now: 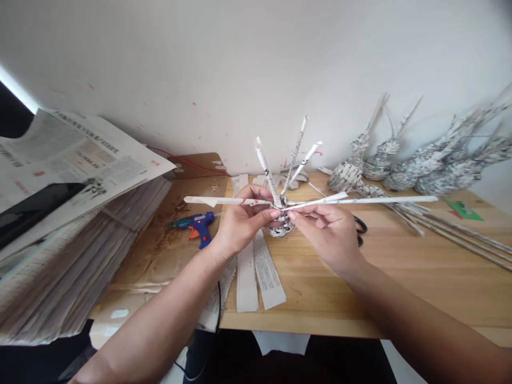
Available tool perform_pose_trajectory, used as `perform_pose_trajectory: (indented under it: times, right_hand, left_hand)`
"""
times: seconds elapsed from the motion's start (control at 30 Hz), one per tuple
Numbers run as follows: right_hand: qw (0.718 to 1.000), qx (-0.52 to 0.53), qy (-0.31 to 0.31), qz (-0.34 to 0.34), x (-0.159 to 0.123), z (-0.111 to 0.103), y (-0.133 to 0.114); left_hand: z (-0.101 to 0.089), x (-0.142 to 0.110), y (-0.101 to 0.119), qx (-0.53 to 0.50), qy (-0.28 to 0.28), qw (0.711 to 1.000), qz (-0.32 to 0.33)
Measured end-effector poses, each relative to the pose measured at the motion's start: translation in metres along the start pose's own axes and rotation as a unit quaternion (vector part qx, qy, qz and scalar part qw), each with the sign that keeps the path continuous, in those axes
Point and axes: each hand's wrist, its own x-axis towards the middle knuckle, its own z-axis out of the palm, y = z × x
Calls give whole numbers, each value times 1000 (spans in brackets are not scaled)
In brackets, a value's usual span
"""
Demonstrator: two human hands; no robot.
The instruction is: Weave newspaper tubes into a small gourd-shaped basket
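Between my hands stands a small woven newspaper piece (281, 230), rounded at the bottom, with rolled paper tubes sticking out of its top. Three tubes, one of them a thick paper tube (264, 160), point upward; others stretch out sideways. My left hand (250, 216) is closed around the neck of the piece, thumb pressed at the front. A long rolled paper tube (384, 200) runs to the right, and my right hand (328, 226) pinches it close to the neck. The fingers hide part of the weave.
A blue glue gun (204, 226) lies on stained cardboard (160, 256) at left, beside a tall newspaper stack (92, 256). Paper strips (247, 282) lie in front. Woven newspaper shapes (346, 176), loose tubes (460, 229) and black scissors handles (361, 226) are to the right.
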Motion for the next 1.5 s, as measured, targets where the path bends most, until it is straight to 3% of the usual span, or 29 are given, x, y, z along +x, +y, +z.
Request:
perform_pose_trajectory:
  times: [0.33,0.57,0.8,1.0,1.2,1.37,1.5]
  right_hand:
    - [998,5,-3,67,1,-3,10]
    - [997,14,-8,77,1,-2,7]
    - [998,-8,-8,68,0,1,0]
    - [997,34,-29,70,0,0,3]
    - [994,-73,15,85,0,-1,3]
    - [989,-123,13,82,0,0,0]
    - [999,-34,-9,37,-2,1,5]
  left_hand:
    - [2,-2,-6,13,21,999,28]
    - [1,-4,-10,35,22,998,44]
    - [4,-5,-11,28,20,998,50]
    - [3,-4,-11,35,18,997,63]
    - [5,-4,-9,49,12,997,50]
    - [6,-5,-9,58,10,997,50]
    - [4,-4,-11,50,19,997,47]
